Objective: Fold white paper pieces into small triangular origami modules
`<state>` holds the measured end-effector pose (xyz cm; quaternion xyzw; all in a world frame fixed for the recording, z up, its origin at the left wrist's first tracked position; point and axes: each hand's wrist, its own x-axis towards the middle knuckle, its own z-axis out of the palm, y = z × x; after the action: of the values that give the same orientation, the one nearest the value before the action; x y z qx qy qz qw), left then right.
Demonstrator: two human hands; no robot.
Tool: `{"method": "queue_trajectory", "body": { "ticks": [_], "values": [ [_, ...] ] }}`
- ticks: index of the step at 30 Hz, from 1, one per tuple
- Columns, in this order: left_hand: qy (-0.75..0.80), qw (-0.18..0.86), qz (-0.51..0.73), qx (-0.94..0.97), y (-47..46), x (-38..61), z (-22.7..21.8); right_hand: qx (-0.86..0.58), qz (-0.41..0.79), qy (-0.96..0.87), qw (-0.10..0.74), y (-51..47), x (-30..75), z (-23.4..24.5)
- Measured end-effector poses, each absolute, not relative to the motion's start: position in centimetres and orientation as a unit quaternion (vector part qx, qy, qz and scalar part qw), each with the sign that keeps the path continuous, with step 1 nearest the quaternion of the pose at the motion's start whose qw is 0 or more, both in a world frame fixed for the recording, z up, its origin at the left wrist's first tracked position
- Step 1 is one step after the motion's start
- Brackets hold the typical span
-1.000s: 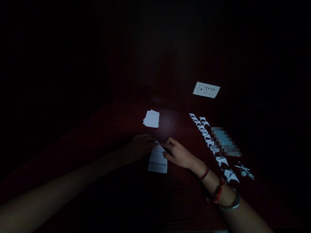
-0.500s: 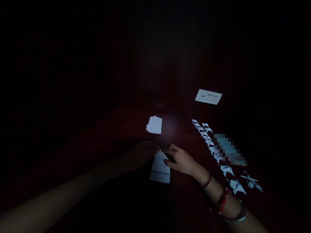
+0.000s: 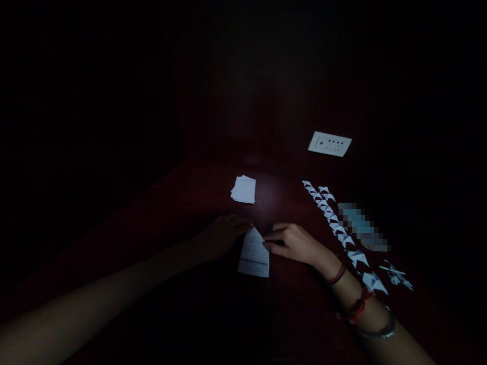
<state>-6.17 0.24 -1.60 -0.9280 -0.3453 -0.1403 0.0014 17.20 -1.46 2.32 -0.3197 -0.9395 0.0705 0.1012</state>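
Observation:
A printed sheet of paper [image 3: 253, 257] lies on the dark red table, its top folded to a point. My left hand [image 3: 227, 232], deep in shadow, holds the sheet's tip with its fingertips; its thumb is hidden. At the right slanted edge of the sheet, my right hand [image 3: 292, 242] has thumb and fingers closed on the paper. A stack of white paper sheets [image 3: 244, 189] lies beyond the hands.
On the right runs a row of folded paper pieces [image 3: 330, 217], with a pair of folded pieces [image 3: 326, 193] beside it. A blurred-out oblong object [image 3: 363, 226] and some white paper strips [image 3: 395, 275] lie farther right. A power socket [image 3: 329, 144] is behind.
My right hand has slid down and right from the sheet's tip along its folded edge. The left hand stays at the tip. The view has tilted slightly down.

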Motion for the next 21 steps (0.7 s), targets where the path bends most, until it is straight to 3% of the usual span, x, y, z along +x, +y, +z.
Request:
{"method": "queue_trajectory", "body": {
  "ticks": [7, 21],
  "values": [
    [-0.341, 0.017, -0.148, -0.928, 1.1, -6.7, -3.2, -0.326, 0.015, -0.938, 0.116, -1.5, 17.1, 2.0],
    [-0.368, -0.02, -0.21, -0.906, -0.1, -5.9, -1.5, -0.328, 0.099, -0.929, 0.141, -1.4, 16.7, 1.1]
  ]
}}
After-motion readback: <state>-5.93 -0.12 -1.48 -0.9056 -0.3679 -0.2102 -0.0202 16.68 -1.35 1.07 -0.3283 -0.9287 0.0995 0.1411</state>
